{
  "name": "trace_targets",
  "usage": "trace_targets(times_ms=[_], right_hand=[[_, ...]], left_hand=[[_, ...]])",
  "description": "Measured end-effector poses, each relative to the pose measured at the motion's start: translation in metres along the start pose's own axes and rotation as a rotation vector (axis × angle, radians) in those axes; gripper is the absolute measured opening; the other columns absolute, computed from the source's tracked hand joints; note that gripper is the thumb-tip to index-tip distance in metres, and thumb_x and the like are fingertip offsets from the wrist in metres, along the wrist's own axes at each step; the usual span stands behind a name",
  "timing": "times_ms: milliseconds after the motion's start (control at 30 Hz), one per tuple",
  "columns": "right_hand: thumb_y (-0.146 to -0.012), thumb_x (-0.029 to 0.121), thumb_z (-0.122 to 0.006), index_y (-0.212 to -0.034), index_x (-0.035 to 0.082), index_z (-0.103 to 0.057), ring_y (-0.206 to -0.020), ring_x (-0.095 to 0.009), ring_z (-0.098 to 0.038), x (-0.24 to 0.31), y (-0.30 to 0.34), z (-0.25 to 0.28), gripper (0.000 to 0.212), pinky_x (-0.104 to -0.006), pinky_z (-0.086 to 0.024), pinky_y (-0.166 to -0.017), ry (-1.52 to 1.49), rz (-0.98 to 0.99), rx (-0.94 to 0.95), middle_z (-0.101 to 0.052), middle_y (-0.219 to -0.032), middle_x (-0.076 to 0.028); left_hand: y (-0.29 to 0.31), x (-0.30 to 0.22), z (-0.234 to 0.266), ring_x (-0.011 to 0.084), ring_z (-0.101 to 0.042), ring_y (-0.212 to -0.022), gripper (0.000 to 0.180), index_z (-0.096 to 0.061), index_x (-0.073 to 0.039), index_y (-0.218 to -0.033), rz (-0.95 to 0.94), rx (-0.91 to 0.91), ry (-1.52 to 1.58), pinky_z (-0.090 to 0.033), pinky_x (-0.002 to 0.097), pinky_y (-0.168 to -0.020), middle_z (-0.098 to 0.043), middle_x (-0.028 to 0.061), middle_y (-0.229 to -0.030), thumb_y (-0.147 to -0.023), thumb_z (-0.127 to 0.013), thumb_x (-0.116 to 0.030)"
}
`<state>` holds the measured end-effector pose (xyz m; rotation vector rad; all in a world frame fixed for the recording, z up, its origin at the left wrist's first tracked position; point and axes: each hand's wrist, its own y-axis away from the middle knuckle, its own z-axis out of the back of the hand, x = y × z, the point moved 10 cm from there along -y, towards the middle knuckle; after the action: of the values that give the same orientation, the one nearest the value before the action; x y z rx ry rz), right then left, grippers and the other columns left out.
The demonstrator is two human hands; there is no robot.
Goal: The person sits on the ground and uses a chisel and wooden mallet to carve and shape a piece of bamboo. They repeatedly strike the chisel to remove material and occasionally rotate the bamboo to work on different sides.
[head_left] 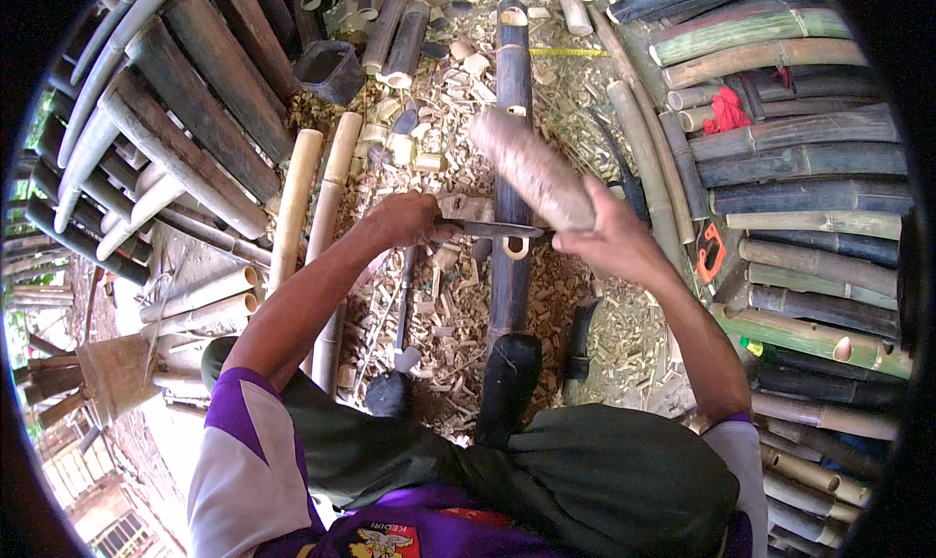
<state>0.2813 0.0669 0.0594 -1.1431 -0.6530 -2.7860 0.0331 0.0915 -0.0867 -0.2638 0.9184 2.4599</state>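
Observation:
A dark bamboo pole [512, 300] lies lengthwise in front of me, with several openings cut in its wall. My left hand [405, 219] is closed round the handle of a long knife [492, 229]. Its blade lies crosswise over the pole, at the far edge of a pale-rimmed cut [517, 249]. In my right hand [612, 234] is a thick wooden club [531, 163], gripped at its near end. The club slants up to the left above the pole, its far end blurred. A black boot [509, 378] is at the pole's near end.
Wood chips [458, 344] cover the ground. Dark and pale bamboo poles are stacked left [210, 85] and right [799, 163]. An orange saw handle [710, 254], a red cloth [726, 112], a dark bucket [330, 71] and a yellow measuring tape [565, 52] are around.

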Motion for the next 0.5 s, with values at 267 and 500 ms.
trace_targets(times_ms=[267,500], right_hand=[[-0.081,0.018,-0.076,-0.155,-0.009,-0.022,-0.113,-0.031,-0.064,-0.031,0.007,-0.077,0.095,-0.0367,-0.055,-0.095,0.093,-0.138,0.246,-0.056,-0.134,-0.032],[-0.072,0.013,-0.08,-0.145,-0.003,-0.042,-0.108,-0.023,-0.064,-0.027,0.012,-0.024,0.084,-0.035,-0.052,-0.094,-0.653,-0.077,0.042,-0.062,-0.119,-0.015]], left_hand=[[0.0,-0.001,-0.004,0.0336,-0.073,-0.076,0.059,-0.077,-0.011,-0.095,-0.039,-0.039,0.012,-0.058,0.0492,-0.072,-0.071,0.0173,-0.076,-0.095,-0.056,-0.066],[0.096,-0.08,-0.014,0.0293,-0.069,-0.074,0.034,-0.065,-0.015,-0.101,-0.427,-0.438,-0.159,-0.057,0.0467,-0.064,-0.064,0.0067,-0.085,-0.084,-0.076,-0.042]])
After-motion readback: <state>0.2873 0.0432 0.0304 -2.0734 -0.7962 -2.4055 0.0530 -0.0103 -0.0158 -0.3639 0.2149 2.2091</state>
